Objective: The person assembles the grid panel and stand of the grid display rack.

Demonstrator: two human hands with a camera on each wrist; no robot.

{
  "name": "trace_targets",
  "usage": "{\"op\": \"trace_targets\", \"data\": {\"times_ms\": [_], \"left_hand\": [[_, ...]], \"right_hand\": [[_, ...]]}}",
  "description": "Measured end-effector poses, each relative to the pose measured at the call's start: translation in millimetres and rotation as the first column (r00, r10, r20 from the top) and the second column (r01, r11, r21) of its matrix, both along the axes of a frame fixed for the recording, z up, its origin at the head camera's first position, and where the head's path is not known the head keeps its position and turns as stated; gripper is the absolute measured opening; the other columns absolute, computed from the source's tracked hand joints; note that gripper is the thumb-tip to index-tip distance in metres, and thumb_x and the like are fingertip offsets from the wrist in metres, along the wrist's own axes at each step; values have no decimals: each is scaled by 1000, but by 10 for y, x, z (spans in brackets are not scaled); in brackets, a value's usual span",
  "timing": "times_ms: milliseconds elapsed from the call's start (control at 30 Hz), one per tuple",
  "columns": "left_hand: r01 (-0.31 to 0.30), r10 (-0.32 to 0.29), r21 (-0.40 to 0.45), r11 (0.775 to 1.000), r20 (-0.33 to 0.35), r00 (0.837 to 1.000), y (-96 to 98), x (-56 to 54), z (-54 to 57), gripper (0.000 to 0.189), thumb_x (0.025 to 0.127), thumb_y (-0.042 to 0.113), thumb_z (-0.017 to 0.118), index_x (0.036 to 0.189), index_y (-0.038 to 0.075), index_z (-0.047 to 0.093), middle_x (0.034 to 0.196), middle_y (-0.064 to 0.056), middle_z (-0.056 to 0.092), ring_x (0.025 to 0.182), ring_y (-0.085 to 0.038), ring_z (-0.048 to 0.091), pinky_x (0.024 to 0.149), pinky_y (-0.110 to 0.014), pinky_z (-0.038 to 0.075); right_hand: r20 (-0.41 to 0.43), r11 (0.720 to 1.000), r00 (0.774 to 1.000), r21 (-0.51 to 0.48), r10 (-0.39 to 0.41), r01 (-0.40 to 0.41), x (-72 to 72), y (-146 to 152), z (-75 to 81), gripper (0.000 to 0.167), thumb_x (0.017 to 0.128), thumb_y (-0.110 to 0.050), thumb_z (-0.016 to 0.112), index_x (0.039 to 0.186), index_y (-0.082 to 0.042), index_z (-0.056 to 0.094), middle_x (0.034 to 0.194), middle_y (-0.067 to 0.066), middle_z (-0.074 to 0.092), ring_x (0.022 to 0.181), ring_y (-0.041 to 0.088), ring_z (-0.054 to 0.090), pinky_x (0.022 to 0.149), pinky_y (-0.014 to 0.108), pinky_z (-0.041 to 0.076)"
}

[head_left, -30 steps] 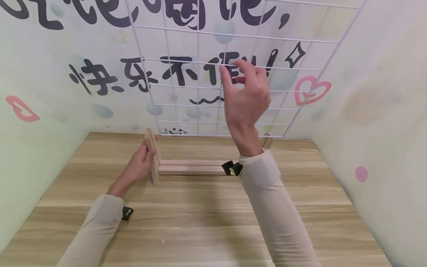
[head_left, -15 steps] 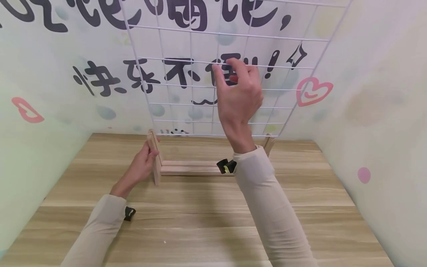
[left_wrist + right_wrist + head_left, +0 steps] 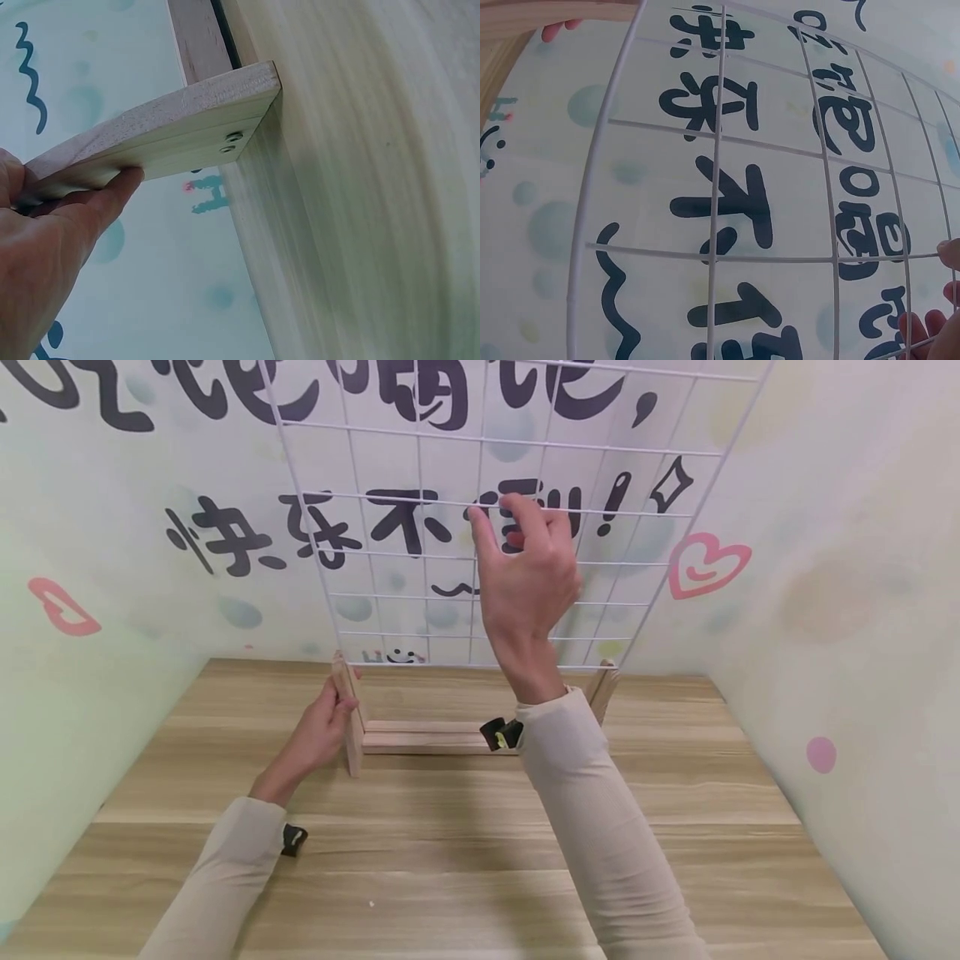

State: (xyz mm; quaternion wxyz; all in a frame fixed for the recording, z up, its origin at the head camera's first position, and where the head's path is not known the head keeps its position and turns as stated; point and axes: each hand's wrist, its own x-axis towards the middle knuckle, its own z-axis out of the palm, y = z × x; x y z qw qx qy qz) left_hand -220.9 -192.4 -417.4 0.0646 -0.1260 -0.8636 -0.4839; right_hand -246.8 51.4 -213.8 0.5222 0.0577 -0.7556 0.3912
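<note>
My right hand pinches a wire of a white wire grid panel, with thumb and fingers curled at it. The panel stands tilted before the wall, its lower edge near the tops of a wooden stand's two uprights. Whether it touches them, I cannot tell. My left hand grips the stand's left upright. A double crossbar joins it to the right upright, which my right forearm partly hides. In the left wrist view, two screw heads show on the upright's outer face.
The stand rests on a wood-grain table. Behind it rises a wall with black lettering and coloured drawings, and side walls close in on left and right. A tiny white speck lies near the table's front.
The right hand has carried the grid panel a little to the left, bringing its lower right corner over the right upright. The left hand keeps its grip on the left upright. The head view shifted slightly.
</note>
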Motion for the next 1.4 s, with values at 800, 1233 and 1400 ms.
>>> {"op": "trace_targets", "data": {"times_ms": [800,1233,1400], "left_hand": [[-6,6,-6,1000,0,1000,10,10,19,41,108,14,35,147,1,30,150,-35,33,138,-50,34,109,-66,33],[-6,6,4,1000,8,1000,8,-23,5,42,107,12,36,148,3,29,152,-35,30,139,-51,32,106,-69,34],[-13,13,4,1000,20,1000,-5,-22,-4,42,108,13,35,148,5,29,153,-34,30,140,-50,32,106,-69,34]], "right_hand": [[51,1000,998,-15,21,-20,-16,-85,-1,32,90,-37,74,110,-12,75,93,10,65,83,18,66,64,33,48],[89,999,996,-47,14,-9,-76,-65,-7,32,89,-40,74,110,-16,75,95,7,66,85,17,67,69,32,50],[90,999,996,-49,18,-14,-95,-75,-16,32,89,-40,74,110,-17,75,95,7,65,85,17,67,70,32,49]]}}
